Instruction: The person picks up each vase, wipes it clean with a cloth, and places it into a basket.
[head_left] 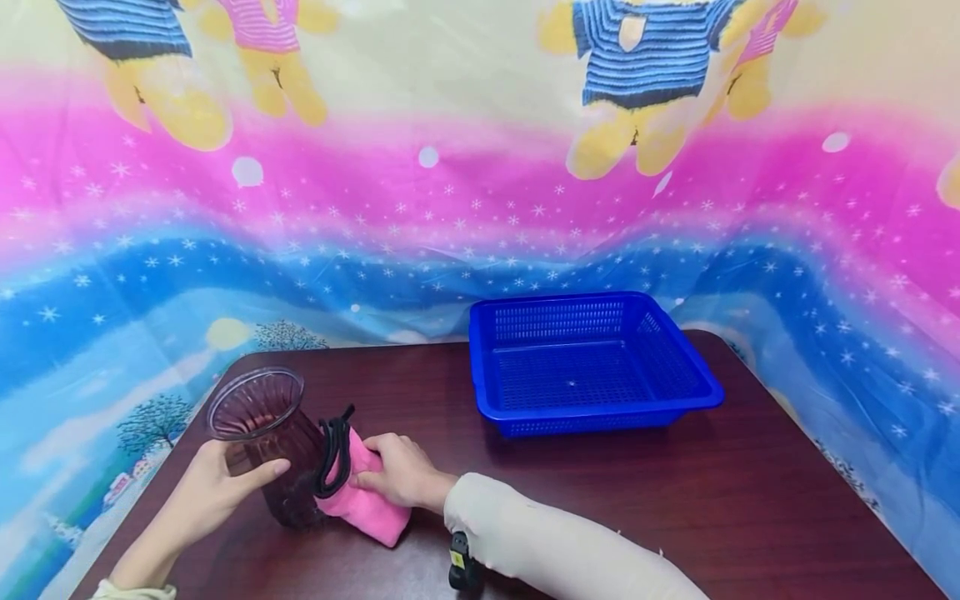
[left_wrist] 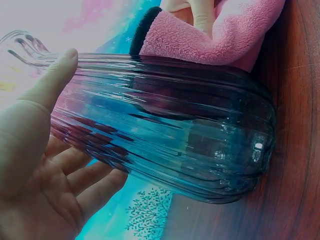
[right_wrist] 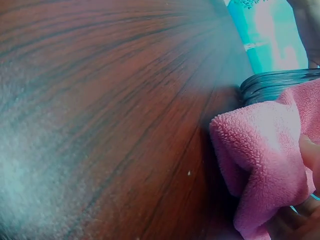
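Note:
A ribbed clear glass vase (head_left: pixel 288 454) with a flared rim leans slightly on the left of the table, its base at or near the tabletop. My left hand (head_left: pixel 217 483) grips it below the rim, thumb on the near side and fingers round the other, as the left wrist view shows. My right hand (head_left: pixel 405 471) holds a fuzzy pink cloth (head_left: pixel 375 512) with black trim (head_left: pixel 333 458) against the vase's right side. In the right wrist view the cloth (right_wrist: pixel 265 150) hangs in folds beside the vase's base (right_wrist: pixel 270 85). Part of the right fingers is hidden by the cloth.
A blue perforated plastic basket (head_left: pixel 600 421) stands at the back right of the dark wooden table (head_left: pixel 600 483). A patterned curtain (head_left: pixel 420 208) surrounds the table's back and sides. A small black device (head_left: pixel 461 562) hangs by my right sleeve.

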